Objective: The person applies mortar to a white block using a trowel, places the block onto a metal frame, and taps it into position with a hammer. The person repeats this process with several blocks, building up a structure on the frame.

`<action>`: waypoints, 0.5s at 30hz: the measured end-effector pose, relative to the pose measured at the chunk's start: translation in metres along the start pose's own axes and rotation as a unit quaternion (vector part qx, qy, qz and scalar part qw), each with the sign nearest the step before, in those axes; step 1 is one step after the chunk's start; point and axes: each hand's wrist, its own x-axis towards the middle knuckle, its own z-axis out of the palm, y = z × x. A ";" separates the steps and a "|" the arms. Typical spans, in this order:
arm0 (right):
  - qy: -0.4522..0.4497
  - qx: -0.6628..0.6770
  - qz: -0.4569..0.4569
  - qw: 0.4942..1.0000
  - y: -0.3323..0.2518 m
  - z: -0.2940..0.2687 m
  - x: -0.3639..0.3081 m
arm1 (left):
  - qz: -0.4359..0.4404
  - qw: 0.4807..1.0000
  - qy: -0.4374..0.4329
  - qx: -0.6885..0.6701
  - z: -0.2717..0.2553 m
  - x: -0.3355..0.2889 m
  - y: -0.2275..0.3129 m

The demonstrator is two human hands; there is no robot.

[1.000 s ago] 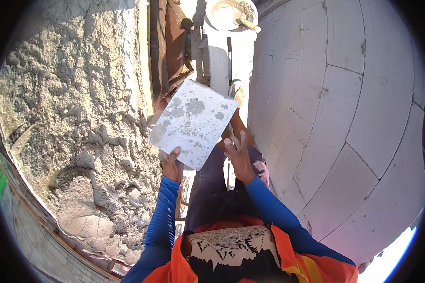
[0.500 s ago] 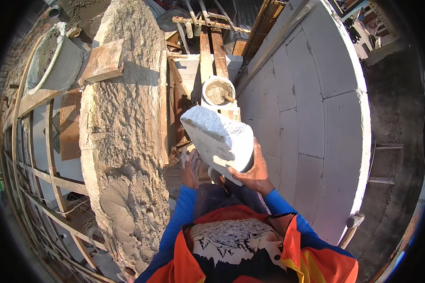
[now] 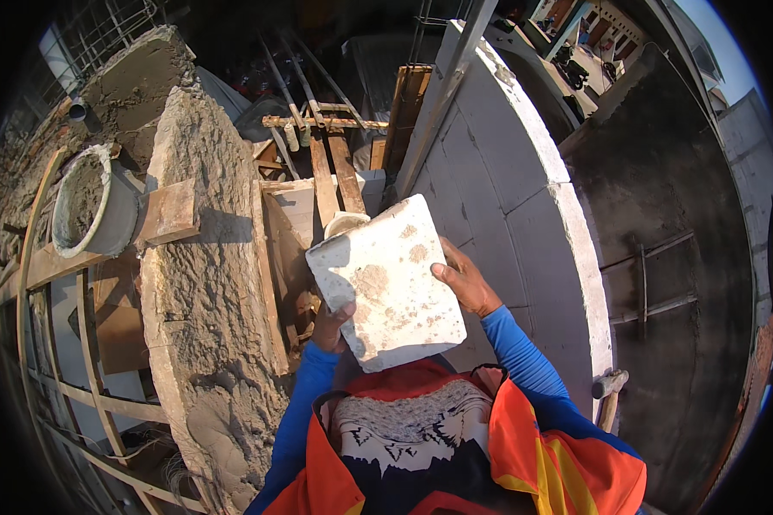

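A pale lightweight concrete block [image 3: 395, 287], its broad face spotted with grey-brown mortar, is held up before my chest. My left hand [image 3: 331, 326] grips its lower left edge, with the thumb over the face. At its right edge my right hand [image 3: 467, 281] is closed on the block, thumb on the front and the other fingers partly hidden behind. Just past the block's far edge, the rim of a white bucket [image 3: 345, 223] peeks out, mostly covered. To my left runs a rough wall top [image 3: 210, 283] with a patch of wet-looking mortar [image 3: 228, 429] near me.
A white block wall [image 3: 498, 197] rises on my right, with a hammer [image 3: 610, 393] by its near end. At the far left, a mortar-caked bucket [image 3: 99, 206] stands beside a wooden plank [image 3: 170, 213]. Timber slats [image 3: 94, 369] frame the left side. Ahead lie wooden boards [image 3: 333, 167].
The block has been turned so its broad spotted face shows. My left hand, apart from it before, now grips its left edge. The view has swung rightward, and the block covers most of the small bucket.
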 end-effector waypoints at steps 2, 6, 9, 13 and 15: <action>0.009 -0.001 0.007 1.000 -0.006 -0.008 0.009 | 0.012 0.999 0.006 -0.048 0.024 0.005 0.011; 0.061 -0.082 0.007 0.995 -0.044 -0.005 0.015 | 0.069 0.995 0.011 -0.073 0.054 0.016 0.024; 0.109 -0.209 -0.028 0.971 -0.046 -0.016 0.007 | 0.085 0.989 -0.006 -0.123 0.072 0.033 0.034; 0.205 -0.335 -0.062 0.918 -0.096 -0.002 -0.017 | 0.039 0.977 -0.055 -0.203 0.073 0.067 0.028; 0.267 -0.463 -0.140 0.833 -0.099 0.003 -0.018 | 0.058 0.983 -0.014 -0.173 0.088 0.090 0.022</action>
